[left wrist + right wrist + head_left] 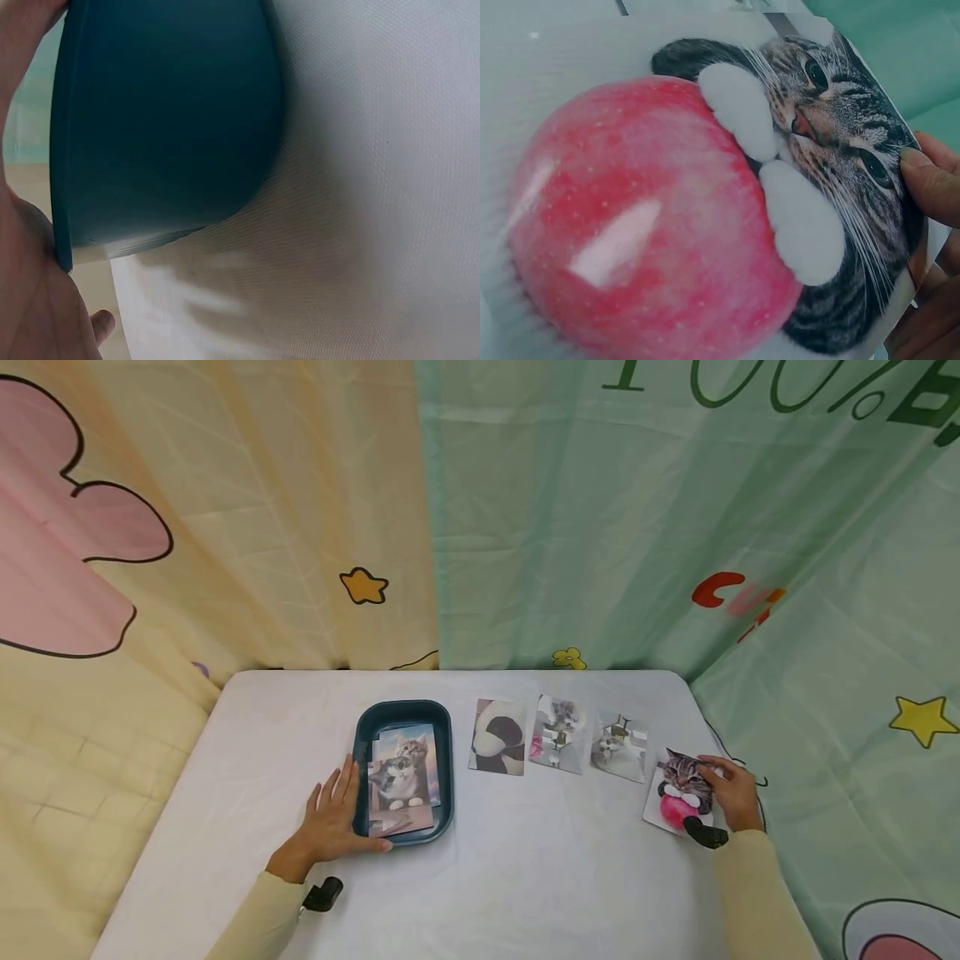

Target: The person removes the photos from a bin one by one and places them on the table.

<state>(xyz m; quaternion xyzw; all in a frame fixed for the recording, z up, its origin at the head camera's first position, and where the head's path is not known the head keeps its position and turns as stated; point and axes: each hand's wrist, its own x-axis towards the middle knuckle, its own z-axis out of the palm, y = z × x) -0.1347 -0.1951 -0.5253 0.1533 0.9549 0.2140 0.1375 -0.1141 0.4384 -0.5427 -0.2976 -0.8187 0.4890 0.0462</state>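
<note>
While printed curtains [525,543] wall off the back and sides, yellowish on the left and green on the right, a table [525,877] under a white cloth fills the middle. Biggest item on it: dark teal tray [449,768], left of centre, standing on the cloth, long side running front to back. Two sleeved arms come in from the near edge. Left hand [330,822] is at the tray's left side: fingers straight and released, laid along the rim, thumb out toward the near end; left wrist view shows the palm side against the rim. Right hand [733,793] is at the right side of the table, thumb and fingers pinching the upper right edge of the cat-and-apple card [678,802], a tabby with white paws over a pink-red apple. That card sits at the right end of a row, slightly nearer the person; can't tell if it lies fully on the cloth. Rest of the row, left to right, all apart: black-and-white card [497,739], grey card with pink patch [557,735], pale kitten card [619,747]. In the tray, grey-and-white kitten card [400,789] overlaps tabby kitten card [416,743]. Smallest: a black device [322,895] at the left wrist, another [707,832] at the right.
</note>
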